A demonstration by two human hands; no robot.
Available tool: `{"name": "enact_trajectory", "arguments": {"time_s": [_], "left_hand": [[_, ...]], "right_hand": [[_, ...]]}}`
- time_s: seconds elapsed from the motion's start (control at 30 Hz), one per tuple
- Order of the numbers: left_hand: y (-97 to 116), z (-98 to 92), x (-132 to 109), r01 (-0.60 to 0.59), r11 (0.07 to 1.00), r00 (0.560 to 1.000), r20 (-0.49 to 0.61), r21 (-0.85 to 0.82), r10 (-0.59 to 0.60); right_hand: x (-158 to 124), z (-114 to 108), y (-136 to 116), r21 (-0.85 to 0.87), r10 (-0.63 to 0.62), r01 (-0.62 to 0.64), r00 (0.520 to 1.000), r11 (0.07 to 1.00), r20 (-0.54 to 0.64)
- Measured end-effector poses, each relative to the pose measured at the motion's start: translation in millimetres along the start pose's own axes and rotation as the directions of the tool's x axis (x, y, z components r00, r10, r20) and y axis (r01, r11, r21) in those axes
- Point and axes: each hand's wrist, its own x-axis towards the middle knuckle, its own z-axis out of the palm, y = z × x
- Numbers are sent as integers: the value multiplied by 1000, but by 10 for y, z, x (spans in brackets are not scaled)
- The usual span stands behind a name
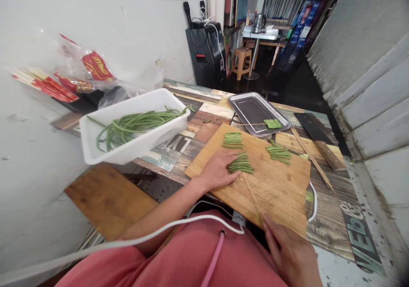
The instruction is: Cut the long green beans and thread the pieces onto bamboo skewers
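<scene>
My left hand (219, 170) lies flat on a wooden cutting board (275, 193), fingers pressing a small row of cut green bean pieces (240, 164). My right hand (289, 248) is at the board's near edge, pinched on the end of a thin bamboo skewer (251, 193) whose tip reaches into that row of beans. Two more piles of cut beans (232, 139) (279, 152) lie farther back on the board.
A white tub (96, 142) of long green beans stands at the left. A steel tray (252, 110) holds one skewered bean bundle (272, 124). Loose skewers (311, 159) and a cleaver (316, 136) lie to the right. A wall is at the far left.
</scene>
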Motion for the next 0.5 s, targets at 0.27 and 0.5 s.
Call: {"name": "enact_trajectory", "arguments": {"time_s": [0.27,0.5], "left_hand": [[-41,64,-24,-6,1000,1000,-19,7,6],[-21,57,-27,-17,1000,999,-34,-4,17]], "right_hand": [[7,25,-5,8,2,-2,1000,1000,12],[17,40,-4,-3,1,-1,1000,1000,6]]}}
